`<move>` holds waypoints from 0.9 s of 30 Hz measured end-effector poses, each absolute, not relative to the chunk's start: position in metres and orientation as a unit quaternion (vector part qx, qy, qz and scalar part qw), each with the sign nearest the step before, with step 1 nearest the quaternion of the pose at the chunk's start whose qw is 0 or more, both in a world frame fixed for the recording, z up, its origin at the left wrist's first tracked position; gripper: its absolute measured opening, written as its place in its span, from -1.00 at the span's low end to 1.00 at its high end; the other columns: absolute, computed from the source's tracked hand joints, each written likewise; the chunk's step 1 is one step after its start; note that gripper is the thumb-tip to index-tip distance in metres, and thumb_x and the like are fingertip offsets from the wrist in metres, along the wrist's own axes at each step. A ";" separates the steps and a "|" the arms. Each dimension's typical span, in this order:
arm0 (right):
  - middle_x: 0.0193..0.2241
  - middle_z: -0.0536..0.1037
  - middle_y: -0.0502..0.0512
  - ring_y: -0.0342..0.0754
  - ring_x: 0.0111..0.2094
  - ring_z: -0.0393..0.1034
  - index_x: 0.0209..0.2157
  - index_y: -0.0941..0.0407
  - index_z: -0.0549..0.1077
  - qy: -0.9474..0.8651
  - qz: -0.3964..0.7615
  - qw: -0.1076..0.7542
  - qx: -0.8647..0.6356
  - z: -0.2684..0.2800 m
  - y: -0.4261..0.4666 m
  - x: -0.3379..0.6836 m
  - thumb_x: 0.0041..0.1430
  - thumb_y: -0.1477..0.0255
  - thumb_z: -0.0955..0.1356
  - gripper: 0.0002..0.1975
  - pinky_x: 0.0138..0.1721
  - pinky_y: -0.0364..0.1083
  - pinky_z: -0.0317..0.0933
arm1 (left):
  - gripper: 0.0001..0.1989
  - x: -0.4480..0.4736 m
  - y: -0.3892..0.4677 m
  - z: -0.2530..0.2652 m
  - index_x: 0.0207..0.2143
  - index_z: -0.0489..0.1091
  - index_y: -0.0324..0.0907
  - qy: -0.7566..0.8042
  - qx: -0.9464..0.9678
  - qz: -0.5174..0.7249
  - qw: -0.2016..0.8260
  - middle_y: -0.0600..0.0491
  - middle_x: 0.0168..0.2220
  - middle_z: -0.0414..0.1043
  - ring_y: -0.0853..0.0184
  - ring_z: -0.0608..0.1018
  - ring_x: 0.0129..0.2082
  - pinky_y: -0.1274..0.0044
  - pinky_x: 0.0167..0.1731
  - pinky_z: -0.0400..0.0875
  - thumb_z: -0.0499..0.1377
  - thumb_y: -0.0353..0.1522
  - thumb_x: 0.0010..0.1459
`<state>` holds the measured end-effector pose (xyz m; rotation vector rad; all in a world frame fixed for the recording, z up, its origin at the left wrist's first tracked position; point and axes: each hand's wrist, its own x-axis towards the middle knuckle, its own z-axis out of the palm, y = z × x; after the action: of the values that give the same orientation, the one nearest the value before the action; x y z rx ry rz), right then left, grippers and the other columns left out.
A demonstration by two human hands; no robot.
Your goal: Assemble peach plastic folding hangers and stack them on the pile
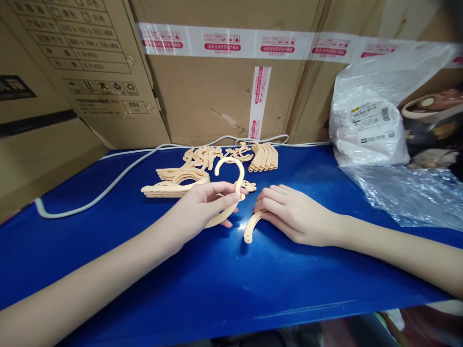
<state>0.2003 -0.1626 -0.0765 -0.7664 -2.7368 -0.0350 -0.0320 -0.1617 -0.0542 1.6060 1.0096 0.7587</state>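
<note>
Hook piece (241, 172) in left hand (202, 205) | curved piece (251, 228) in right hand (289, 212)

Diffuse light, seemingly from above, leaves pale glare on the glossy blue table (202, 299) and a soft shadow under a curved beige piece (249, 231); edges look stretched and slightly blurred.

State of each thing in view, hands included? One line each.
Left hand: closed on hook
Hook: raised, curl at top
Right hand: closed on curved piece
Curved piece: apart from hook
Left stack: layered
Row of curved parts: side by side
Small parts heap: loose, jumbled
Cable: loosely laid, curving
White package: wrapped in plastic
Back box: taped
</note>
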 end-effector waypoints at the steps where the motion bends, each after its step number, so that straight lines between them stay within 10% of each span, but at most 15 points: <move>1: -0.25 0.45 0.18 -0.02 -0.30 0.25 -0.18 0.16 0.36 -0.953 -0.010 0.150 -0.265 -0.077 -0.162 0.200 0.42 0.42 0.09 -0.73 -0.23 -0.03 0.14 | -0.82 -0.032 -0.161 -0.053 -0.30 0.48 -0.22 0.422 0.665 0.324 0.524 0.07 -0.37 0.47 0.44 0.48 -0.49 0.55 -0.44 0.54 0.20 -0.28 0.16; 15: -0.32 0.50 0.15 -0.05 -0.38 0.35 -0.15 0.19 0.37 -0.954 -0.029 0.151 -0.257 -0.083 -0.161 0.199 0.30 0.64 0.10 -0.71 -0.33 -0.10 0.18 | -0.69 -0.036 -0.160 -0.057 -0.05 0.51 -0.17 0.461 0.667 0.303 0.500 0.02 -0.25 0.55 0.45 0.53 -0.55 0.54 -0.43 0.51 0.14 -0.27 0.22; 27: -0.44 0.49 0.03 -0.15 -0.45 0.38 -0.20 0.17 0.47 -0.942 -0.095 0.200 -0.253 -0.082 -0.164 0.197 0.41 0.30 0.19 -0.70 -0.42 -0.17 0.14 | -0.77 -0.035 -0.165 -0.053 -0.14 0.55 -0.09 0.478 0.603 0.294 0.567 0.17 -0.49 0.42 0.51 0.44 -0.61 0.65 -0.53 0.33 0.19 -0.29 0.17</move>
<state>0.1975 -0.1642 -0.0818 -0.7077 -2.6325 -0.2667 -0.0346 -0.1651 -0.0530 1.4175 1.1224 0.6906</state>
